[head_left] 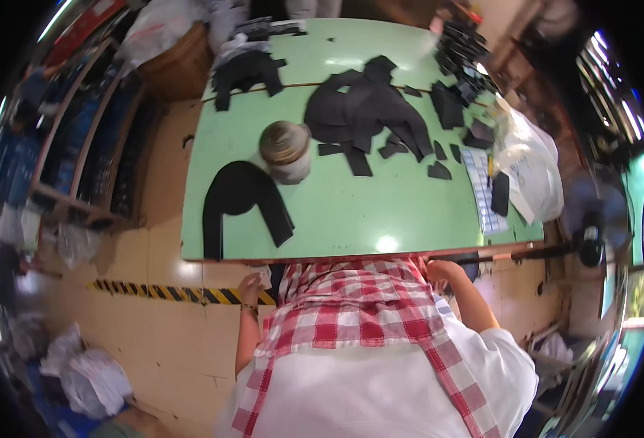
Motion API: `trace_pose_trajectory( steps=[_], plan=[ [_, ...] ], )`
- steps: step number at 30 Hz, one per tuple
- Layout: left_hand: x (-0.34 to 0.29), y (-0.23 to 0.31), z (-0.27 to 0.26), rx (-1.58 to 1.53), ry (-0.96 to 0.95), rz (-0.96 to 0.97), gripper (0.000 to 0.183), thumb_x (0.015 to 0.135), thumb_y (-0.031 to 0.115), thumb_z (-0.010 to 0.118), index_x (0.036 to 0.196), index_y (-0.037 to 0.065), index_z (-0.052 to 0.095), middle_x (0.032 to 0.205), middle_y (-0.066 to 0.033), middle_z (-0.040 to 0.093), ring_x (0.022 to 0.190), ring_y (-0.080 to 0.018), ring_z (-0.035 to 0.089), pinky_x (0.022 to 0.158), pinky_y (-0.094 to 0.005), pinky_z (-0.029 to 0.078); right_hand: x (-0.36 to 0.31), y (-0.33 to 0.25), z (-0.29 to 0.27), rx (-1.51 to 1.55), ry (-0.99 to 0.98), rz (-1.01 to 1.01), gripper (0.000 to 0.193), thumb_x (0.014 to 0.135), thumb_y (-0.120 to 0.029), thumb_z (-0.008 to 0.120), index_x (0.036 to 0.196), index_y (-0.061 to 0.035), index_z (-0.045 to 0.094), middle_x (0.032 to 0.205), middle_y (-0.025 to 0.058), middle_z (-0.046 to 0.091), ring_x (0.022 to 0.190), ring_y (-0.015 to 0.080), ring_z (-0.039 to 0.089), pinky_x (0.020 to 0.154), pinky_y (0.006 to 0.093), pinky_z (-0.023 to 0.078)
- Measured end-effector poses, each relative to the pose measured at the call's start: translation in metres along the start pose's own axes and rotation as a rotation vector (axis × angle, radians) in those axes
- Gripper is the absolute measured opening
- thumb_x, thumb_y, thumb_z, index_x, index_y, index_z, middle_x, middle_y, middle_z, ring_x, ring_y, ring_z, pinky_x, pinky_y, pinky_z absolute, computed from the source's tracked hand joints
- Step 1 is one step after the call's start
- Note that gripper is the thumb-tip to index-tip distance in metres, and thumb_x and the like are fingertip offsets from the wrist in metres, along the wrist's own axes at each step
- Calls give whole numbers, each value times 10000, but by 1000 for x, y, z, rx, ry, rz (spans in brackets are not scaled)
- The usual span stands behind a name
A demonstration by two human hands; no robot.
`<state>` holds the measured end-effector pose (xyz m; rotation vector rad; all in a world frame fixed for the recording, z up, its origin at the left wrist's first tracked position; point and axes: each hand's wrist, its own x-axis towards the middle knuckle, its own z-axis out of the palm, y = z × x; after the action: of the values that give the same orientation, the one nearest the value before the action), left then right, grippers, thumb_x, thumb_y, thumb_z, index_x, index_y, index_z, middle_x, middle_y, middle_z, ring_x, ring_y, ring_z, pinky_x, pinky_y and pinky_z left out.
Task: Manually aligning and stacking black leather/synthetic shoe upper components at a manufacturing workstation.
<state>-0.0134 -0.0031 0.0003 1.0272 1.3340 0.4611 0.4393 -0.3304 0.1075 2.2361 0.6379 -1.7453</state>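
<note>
My left hand [250, 289] is low beside the table's front edge, left of the checked apron [351, 303]. Its fingers are curled together near a small pale bit, and what they grip is too small to make out. At the apron's right side my right hand [446, 272] is closed, fingers bent inward and partly hidden, so its contents cannot be seen. A stack of black U-shaped fabric pieces [243, 191] lies at the front left of the green table [336, 226]. Behind it stands a lidded round container [285, 152]. A heap of black cut pieces [365, 109] lies farther back.
On the right are a white plastic bag [530, 164], a printed sheet [482, 190] and a dark phone-like object [500, 193]. More black pieces [245, 75] lie at the back left. Yellow-black tape [168, 292] marks the floor. Shelving [81, 146] stands left.
</note>
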Motion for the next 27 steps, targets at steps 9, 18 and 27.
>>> trace_pose_trajectory(
  steps=[9,18,27],
  plan=[
    [-32,-89,-16,-29,382,222,120,839,65,581,944,55,638,668,-25,584,577,-113,542,521,-254,449,-169,-147,-96,-34,456,-745,295,938,-247,533,957,38,608,623,121,634,545,174,645,527,294,488],
    [-128,-101,-50,308,424,-34,203,799,205,536,783,56,672,736,-158,654,718,-273,654,654,-397,514,-139,-161,-125,-171,103,-858,288,945,-132,498,1154,64,522,605,108,637,611,190,666,691,327,552],
    [-232,-121,-71,386,511,-262,187,803,202,544,857,67,661,816,-161,651,790,-278,644,699,-402,511,-146,-215,-152,-372,290,-939,309,926,-175,523,1164,21,534,732,101,685,758,173,658,699,284,489]
  ],
)
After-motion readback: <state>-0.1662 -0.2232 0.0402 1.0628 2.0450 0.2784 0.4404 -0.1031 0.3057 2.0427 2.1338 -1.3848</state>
